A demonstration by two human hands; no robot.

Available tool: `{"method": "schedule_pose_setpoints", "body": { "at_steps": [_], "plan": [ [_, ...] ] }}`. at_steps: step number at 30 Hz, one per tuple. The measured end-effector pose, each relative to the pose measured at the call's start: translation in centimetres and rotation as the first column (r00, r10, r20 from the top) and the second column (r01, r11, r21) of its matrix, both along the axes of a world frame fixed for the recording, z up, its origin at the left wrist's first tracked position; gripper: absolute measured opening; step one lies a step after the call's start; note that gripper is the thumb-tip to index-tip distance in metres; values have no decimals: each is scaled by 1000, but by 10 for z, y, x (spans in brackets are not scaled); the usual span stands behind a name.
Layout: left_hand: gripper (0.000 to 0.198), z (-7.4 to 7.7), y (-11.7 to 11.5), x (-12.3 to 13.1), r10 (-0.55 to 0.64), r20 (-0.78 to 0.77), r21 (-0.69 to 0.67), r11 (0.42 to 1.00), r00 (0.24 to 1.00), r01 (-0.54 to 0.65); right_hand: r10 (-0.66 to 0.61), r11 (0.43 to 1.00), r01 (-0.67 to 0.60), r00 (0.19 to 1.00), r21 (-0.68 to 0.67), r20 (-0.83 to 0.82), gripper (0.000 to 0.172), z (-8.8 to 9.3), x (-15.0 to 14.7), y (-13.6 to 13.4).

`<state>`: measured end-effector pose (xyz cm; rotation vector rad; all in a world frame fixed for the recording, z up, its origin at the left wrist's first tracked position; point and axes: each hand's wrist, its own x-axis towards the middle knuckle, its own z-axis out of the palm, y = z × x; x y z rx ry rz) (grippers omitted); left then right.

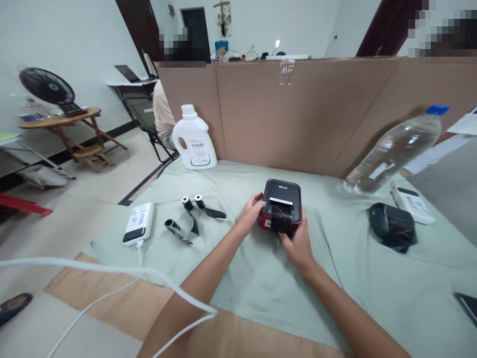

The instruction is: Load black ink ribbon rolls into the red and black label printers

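Note:
A small label printer (286, 190), black on top with red sides, is held between my two hands above the green cloth. From its front hangs a strip of dark, glossy label tape (282, 219). My left hand (253, 213) grips the printer's left side, fingers closed against it. At the lower right corner my right hand (299, 243) wraps round the edge, its fingertips partly hidden beneath. Left of the printer lie several small rolls of dark tape, one roll (170, 224) partly unwound, another roll (199, 201) with a white core and loose tail.
Left is a white power bank (138, 223) with a white cable (156, 272) crossing near my left arm. A white jug (195, 141) and a tilted water bottle (398, 149) stand by the cardboard screen (283, 114). A dark wrapped bundle (392, 226) lies right. Behind, a person's sleeve (163, 112) shows.

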<state>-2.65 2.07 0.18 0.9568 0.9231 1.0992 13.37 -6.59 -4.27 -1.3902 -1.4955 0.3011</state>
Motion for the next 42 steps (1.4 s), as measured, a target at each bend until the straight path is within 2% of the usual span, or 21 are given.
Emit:
{"method": "schedule_pose_setpoints", "body": {
  "at_steps": [7,11,17,20,21,23,24,26,28,31,33,35,39,42],
  "plan": [
    [38,1,-2,4,30,-2,-2,1000,1000,-30,-4,1000,4,1000,-5,8,92,4,-1,-1],
    [31,0,0,9,77,0,40,996,997,-77,-14,1000,15,1000,-14,20,93,2,-1,0],
    [28,-10,-6,13,134,21,80,988,991,-135,-15,1000,15,999,7,41,92,-2,4,-2],
    [31,-20,-13,12,164,5,132,978,986,-163,-5,996,0,999,95,49,65,17,21,-3],
    [32,-23,-14,12,169,3,160,973,986,-168,-11,991,5,999,132,43,54,28,28,-1],
    [36,-27,-16,11,169,16,211,963,985,-169,-12,988,4,999,152,51,43,55,41,10],
    [37,-29,-17,11,163,29,225,960,986,-166,5,993,-15,996,113,86,41,69,45,20],
    [38,-31,-17,11,155,60,233,958,986,-165,94,995,-81,963,-62,253,35,94,47,47],
    [37,-32,-16,11,154,74,237,957,985,-167,234,958,-116,847,-263,478,30,110,40,77],
    [34,-34,-14,11,154,64,254,953,986,-166,423,847,-8,616,-531,665,28,119,22,115],
    [32,-34,-14,11,157,62,267,949,986,-168,503,761,81,552,-643,665,29,119,12,129],
    [30,-35,-12,11,159,70,269,948,985,-172,532,720,121,537,-683,655,27,119,5,136],
    [32,-36,-10,12,158,92,266,947,983,-177,520,724,176,497,-667,695,15,122,1,134],
    [33,-36,-10,12,163,95,279,942,982,-184,508,735,189,483,-652,713,14,136,1,123]
  ]
}}
